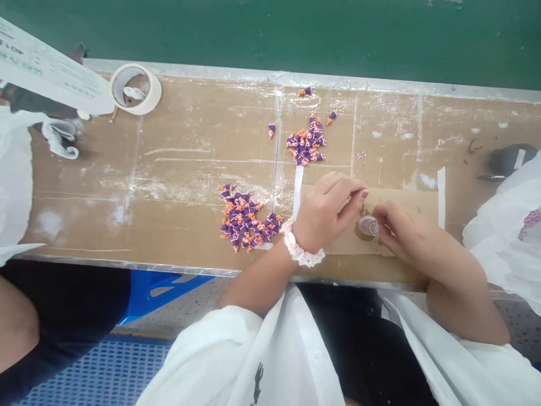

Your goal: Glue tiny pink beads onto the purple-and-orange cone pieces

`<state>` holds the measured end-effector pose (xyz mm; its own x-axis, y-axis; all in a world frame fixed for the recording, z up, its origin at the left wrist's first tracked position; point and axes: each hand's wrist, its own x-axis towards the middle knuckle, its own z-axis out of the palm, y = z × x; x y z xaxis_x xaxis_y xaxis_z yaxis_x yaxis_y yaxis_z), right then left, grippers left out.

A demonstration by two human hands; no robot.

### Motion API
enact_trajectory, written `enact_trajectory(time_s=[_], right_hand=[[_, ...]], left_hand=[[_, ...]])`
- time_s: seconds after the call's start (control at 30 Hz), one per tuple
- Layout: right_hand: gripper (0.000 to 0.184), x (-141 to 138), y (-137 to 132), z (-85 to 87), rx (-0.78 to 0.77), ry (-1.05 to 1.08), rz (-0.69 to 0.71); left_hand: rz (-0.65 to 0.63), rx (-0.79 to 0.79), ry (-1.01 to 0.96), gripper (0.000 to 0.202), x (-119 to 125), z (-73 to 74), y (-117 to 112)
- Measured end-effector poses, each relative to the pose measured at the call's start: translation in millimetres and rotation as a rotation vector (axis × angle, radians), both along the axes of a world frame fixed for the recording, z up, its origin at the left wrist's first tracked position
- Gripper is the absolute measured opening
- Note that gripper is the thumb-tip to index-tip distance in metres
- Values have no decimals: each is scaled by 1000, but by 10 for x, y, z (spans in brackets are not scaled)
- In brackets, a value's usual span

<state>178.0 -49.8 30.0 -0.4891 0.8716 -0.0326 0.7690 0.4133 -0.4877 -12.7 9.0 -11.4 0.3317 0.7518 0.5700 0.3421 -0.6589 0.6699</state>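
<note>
My right hand (403, 231) grips a small clear plastic cup (369, 226) by its side, with the cup tilted over the brown cardboard. Just left of the cup, my left hand (329, 208), with a scrunchie (301, 248) at the wrist, has thumb and forefinger pinched together; whatever they hold is too small to make out. Beyond the left hand lies a pile of tiny purple, orange and pink figures (306, 144). A larger pile of the same figures (245, 220) sits to the left of my left wrist. Tiny pink-white bits (360, 155) lie beyond the cup.
Cardboard (190, 135) covers the narrow table. A roll of masking tape (155, 96) stands at the far left, beside a printed white box or sheet (54, 73). White plastic bags hang in at the left (14, 180) and right (502, 237). Someone's leg (17, 327) shows at lower left.
</note>
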Motion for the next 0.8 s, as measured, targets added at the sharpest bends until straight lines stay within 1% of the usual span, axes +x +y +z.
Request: enact_trajectory(time_s=[0.1, 0.17, 0.23, 0.27, 0.3, 0.37, 0.43, 0.47, 0.5, 0.57, 0.67, 0.8], right_hand=[[9, 10, -6, 6, -15, 15, -19], [9, 28, -14, 34, -10, 25, -65], [11, 45, -21, 69, 26, 44, -116], [12, 50, -22, 85, 49, 58, -137], [12, 52, -22, 96, 68, 76, -153], [10, 49, -19, 103, 83, 112, -174], [8, 44, -14, 90, 73, 151, -182], [8, 43, -12, 76, 64, 171, -183], [8, 44, -11, 61, 55, 191, -185], [9, 50, -12, 27, 44, 229, -193], [8, 60, -20, -6, 30, 259, -210], [5, 61, -33, -3, 24, 254, -232]], left_hand=[[1, 3, 19, 11, 3, 7, 13], [8, 18, 94, 13, -49, 59, 38], [33, 3, 286, 18, -184, 155, 66], [53, -37, 419, 20, -285, 214, 74], [77, -105, 562, 21, -404, 275, 75], [116, -319, 818, 20, -666, 381, 48], [110, -539, 977, 17, -906, 442, -11], [101, -610, 1019, 16, -1000, 452, -48], [99, -649, 1042, 14, -1070, 448, -85], [115, -657, 1060, 10, -1142, 411, -152], [143, -625, 1105, 10, -1129, 323, -216], [126, -548, 1194, 16, -1101, 219, -228]])
